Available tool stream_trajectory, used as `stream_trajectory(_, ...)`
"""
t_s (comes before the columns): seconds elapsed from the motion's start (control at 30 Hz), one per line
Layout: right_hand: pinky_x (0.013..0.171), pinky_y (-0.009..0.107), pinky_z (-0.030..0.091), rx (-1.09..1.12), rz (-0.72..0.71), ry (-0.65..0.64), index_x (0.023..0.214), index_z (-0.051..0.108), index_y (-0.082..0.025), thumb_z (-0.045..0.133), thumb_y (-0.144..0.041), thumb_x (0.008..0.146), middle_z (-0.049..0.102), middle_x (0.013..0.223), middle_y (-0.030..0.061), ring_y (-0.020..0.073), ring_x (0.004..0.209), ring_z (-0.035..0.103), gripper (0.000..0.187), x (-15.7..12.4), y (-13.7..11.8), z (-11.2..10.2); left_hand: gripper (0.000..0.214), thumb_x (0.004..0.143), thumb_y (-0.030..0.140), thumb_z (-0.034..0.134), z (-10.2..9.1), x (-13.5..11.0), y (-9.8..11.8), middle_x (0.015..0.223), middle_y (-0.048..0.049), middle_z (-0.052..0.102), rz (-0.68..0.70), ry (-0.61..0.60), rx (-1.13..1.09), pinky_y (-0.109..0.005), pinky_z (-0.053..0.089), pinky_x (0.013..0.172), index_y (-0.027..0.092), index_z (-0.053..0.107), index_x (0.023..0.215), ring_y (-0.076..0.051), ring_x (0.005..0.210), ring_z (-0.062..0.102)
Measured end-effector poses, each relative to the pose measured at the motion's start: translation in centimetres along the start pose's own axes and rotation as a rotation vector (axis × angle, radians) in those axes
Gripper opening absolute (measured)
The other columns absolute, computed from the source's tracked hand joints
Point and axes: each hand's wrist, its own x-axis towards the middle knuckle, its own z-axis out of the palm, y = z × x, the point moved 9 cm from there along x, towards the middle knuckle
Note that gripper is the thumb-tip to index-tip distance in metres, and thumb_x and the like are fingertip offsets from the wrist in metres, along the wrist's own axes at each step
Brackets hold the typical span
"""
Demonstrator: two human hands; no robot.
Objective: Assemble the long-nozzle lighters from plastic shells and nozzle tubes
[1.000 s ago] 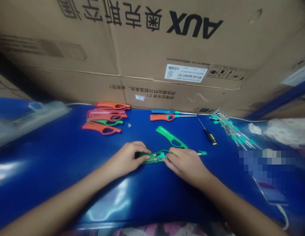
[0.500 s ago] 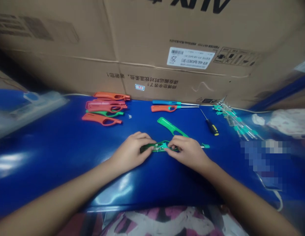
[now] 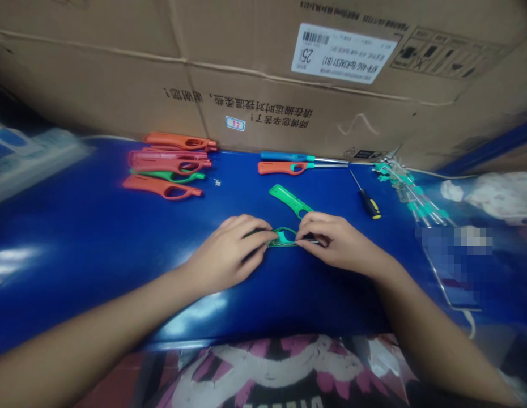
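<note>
One green lighter shell [image 3: 284, 245], uncovered: left hand [image 3: 236, 249], now shifted towards the teal trigger [image 3: 283, 237], and right hand [image 3: 338, 241] both pinching it, inner work apparently unfinished.

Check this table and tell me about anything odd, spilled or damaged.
The printing on the cardboard behind the table is upside down, as if it were inverted. Small pale pieces lie loose beside the coloured handles, which looks untidy. I see no spill or plain damage.

Shell half [image 3: 285, 197] on the table [image 3: 97, 243] behind the lighter body [image 3: 283, 237], handle pile [image 3: 161, 162] left, screwdriver [image 3: 368, 204] right.
</note>
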Motion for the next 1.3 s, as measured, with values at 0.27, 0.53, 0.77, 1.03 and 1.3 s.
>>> stream_trajectory(0.27, 0.074, 0.026, 0.044, -0.086, -0.004, -0.036, 0.093, 0.065, -0.019, 0.058, -0.019, 0.096, 0.063, 0.094, 0.0032, 0.0138, 0.084, 0.059, 0.007, 0.0, 0.5, 0.6, 0.037, 0.101, 0.021, 0.048, 1.6, -0.2, 0.3, 0.136, -0.0116, 0.059, 0.061, -0.119, 0.082, -0.048, 0.046, 0.102, 0.023, 0.061, 0.136, -0.028, 0.124, 0.055)
stream_trajectory(0.53, 0.075, 0.027, 0.045, -0.245, 0.012, -0.105, 0.101, 0.06, -0.02, 0.052, -0.025, 0.1, 0.064, 0.104, 0.003, 0.015, 0.091, 0.062, 0.009, -0.4, 0.2, 1.3, 0.037, 0.099, 0.017, 0.049, 1.3, -0.2, 0.4, 0.135, -0.0106, 0.06, 0.085, -0.108, 0.071, -0.046, 0.05, 0.101, 0.024, 0.063, 0.134, -0.028, 0.123, 0.056)
stream_trajectory(0.77, 0.062, 0.026, 0.039, -0.411, -0.029, -0.091, 0.099, 0.061, -0.021, 0.049, -0.033, 0.103, 0.067, 0.1, 0.0009, 0.0136, 0.086, 0.064, 0.018, -0.5, -0.2, 1.8, 0.038, 0.099, 0.017, 0.051, 1.7, -0.3, 0.4, 0.135, -0.0111, 0.061, 0.104, -0.113, 0.104, -0.047, 0.049, 0.102, 0.022, 0.061, 0.136, -0.029, 0.124, 0.055)
stream_trajectory(1.03, 0.062, 0.026, 0.042, -0.438, -0.092, -0.028, 0.098, 0.064, -0.018, 0.048, -0.029, 0.103, 0.069, 0.098, 0.0023, 0.0133, 0.081, 0.066, 0.02, -0.8, -0.5, 1.6, 0.038, 0.099, 0.016, 0.052, 1.3, -0.4, 0.8, 0.137, -0.0105, 0.06, 0.118, -0.097, 0.092, -0.047, 0.047, 0.103, 0.021, 0.062, 0.135, -0.029, 0.126, 0.054)
stream_trajectory(1.3, 0.062, 0.027, 0.045, -0.451, -0.211, 0.02, 0.099, 0.07, -0.015, 0.057, -0.019, 0.098, 0.07, 0.094, 0.0049, 0.0134, 0.076, 0.064, 0.014, -1.1, -2.6, 1.0, 0.032, 0.099, 0.019, 0.052, 0.8, -0.2, 1.0, 0.11, -0.012, 0.067, 0.035, -0.056, 0.097, -0.04, 0.048, 0.072, 0.017, 0.068, 0.126, -0.027, 0.095, 0.06)
